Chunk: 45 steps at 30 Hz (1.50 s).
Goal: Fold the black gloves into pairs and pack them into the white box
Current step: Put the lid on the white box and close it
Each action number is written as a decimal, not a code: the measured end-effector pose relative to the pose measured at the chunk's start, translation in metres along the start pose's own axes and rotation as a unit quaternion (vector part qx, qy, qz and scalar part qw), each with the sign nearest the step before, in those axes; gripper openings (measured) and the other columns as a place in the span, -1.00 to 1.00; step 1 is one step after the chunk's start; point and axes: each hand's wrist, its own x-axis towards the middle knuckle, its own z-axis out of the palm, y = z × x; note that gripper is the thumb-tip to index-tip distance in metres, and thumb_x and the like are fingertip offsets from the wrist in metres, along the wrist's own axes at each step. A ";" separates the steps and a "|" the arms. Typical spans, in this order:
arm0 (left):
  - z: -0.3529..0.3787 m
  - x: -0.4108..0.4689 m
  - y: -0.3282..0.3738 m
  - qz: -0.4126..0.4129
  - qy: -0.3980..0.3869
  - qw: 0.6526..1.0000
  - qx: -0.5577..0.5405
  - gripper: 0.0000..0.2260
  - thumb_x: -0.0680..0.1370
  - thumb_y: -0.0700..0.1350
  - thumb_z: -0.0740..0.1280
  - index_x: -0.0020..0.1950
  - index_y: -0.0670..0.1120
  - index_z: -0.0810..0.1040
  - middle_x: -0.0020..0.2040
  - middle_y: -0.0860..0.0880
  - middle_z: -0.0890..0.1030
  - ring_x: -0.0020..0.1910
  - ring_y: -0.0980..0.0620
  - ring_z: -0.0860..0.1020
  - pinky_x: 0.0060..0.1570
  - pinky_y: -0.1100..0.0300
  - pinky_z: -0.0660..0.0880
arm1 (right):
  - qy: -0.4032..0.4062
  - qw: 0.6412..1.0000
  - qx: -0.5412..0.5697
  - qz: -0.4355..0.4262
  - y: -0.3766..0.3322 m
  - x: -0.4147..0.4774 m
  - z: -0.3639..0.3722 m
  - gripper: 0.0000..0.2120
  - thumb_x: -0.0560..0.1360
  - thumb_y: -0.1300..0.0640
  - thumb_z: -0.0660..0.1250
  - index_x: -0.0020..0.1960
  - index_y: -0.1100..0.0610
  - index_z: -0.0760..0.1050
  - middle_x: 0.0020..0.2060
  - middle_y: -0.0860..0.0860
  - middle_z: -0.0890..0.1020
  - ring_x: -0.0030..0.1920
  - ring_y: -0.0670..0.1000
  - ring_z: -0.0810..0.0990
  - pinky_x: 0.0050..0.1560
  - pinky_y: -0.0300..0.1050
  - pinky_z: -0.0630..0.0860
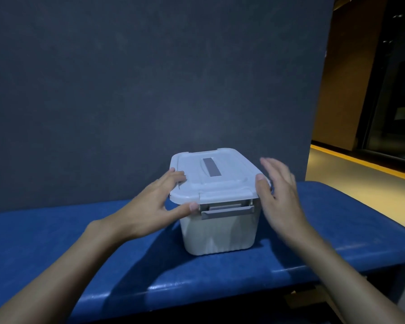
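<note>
The left hand (pixel 160 197) grips the near-left corner of the white plastic lid (pixel 216 176), fingers on top and thumb at its front rim. The right hand (pixel 278 190), blurred, has straight, relaxed fingers beside the lid's right edge, with the thumb touching it. The lid covers the rectangular white plastic box (pixel 220 232), which stands on a blue padded bench (pixel 56 242).

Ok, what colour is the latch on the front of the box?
Grey: the latch is darker than the white box body, clearest in the head view.
</note>
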 end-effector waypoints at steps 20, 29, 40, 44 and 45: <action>0.007 -0.001 0.002 0.068 0.040 0.990 0.118 -0.37 0.38 0.43 0.31 0.42 0.35 0.29 0.45 0.27 0.29 0.55 0.22 0.04 0.29 0.18 0.25 | -0.221 0.969 -0.048 -0.098 -0.002 -0.001 -0.039 -0.56 0.55 0.03 0.34 0.41 -0.09 0.39 0.35 -0.29 0.33 0.37 -0.44 0.14 0.12 -0.72 0.01; 0.012 0.001 0.007 0.102 0.093 0.988 0.073 -0.50 0.49 0.38 0.17 0.34 0.19 0.47 0.17 0.32 0.38 0.23 0.45 0.17 0.12 0.62 0.15 | -0.173 0.977 -0.060 -0.106 -0.003 -0.003 -0.027 -0.39 0.33 -0.28 0.29 0.31 -0.03 0.50 0.34 -0.17 0.46 0.42 -0.25 0.24 0.30 -0.49 0.12; 0.043 0.005 0.028 0.036 0.170 0.981 0.084 -0.45 0.41 0.45 0.12 0.27 0.19 0.38 0.06 0.20 0.37 0.22 0.11 0.29 0.16 0.24 0.28 | -0.115 0.988 -0.032 -0.098 0.008 0.004 -0.026 -0.71 0.53 -0.02 0.32 0.22 0.02 0.57 0.31 -0.12 0.51 0.47 -0.11 0.26 0.43 0.03 0.27; 0.058 0.004 0.052 0.031 0.197 0.975 0.097 -0.42 0.42 0.45 0.08 0.31 0.15 0.33 0.09 0.16 0.35 0.22 0.08 0.25 0.24 0.13 0.33 | -0.013 0.996 -0.081 -0.025 0.011 0.002 -0.023 -0.67 0.54 0.04 0.35 0.30 -0.03 0.47 0.21 -0.06 0.36 0.31 -0.02 0.26 0.35 -0.02 0.25; 0.057 0.003 0.051 0.046 0.188 0.977 0.089 -0.41 0.43 0.44 0.11 0.34 0.15 0.33 0.11 0.15 0.37 0.22 0.09 0.26 0.24 0.14 0.33 | 0.006 0.998 -0.060 -0.003 0.009 0.001 -0.022 -0.67 0.54 0.08 0.35 0.29 -0.01 0.44 0.15 -0.05 0.34 0.26 -0.02 0.30 0.30 -0.07 0.30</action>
